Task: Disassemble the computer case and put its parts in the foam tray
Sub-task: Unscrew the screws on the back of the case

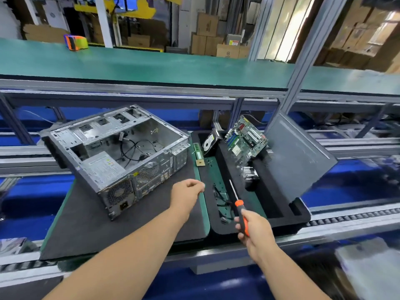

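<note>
The open metal computer case (121, 152) lies on a dark mat (91, 213) at the left, with its power supply (101, 167) and loose cables inside. To its right sits the black foam tray (281, 215), which holds a motherboard (245, 140) standing upright, a hard drive (210, 141), a heatsink (250, 175), a bundle of cables (223, 202) and the grey side panel (300, 156) leaning at the right. My left hand (187, 194) hovers with curled fingers between case and tray; I cannot tell if it pinches something small. My right hand (252, 229) grips an orange-handled screwdriver (239, 208) over the tray.
A memory stick (198, 153) lies on the green strip between case and tray. A green shelf (151, 63) runs across above the bench, with an orange and green object (75, 42) on it. Roller rails (346, 217) line the front edge. Cardboard boxes stand behind.
</note>
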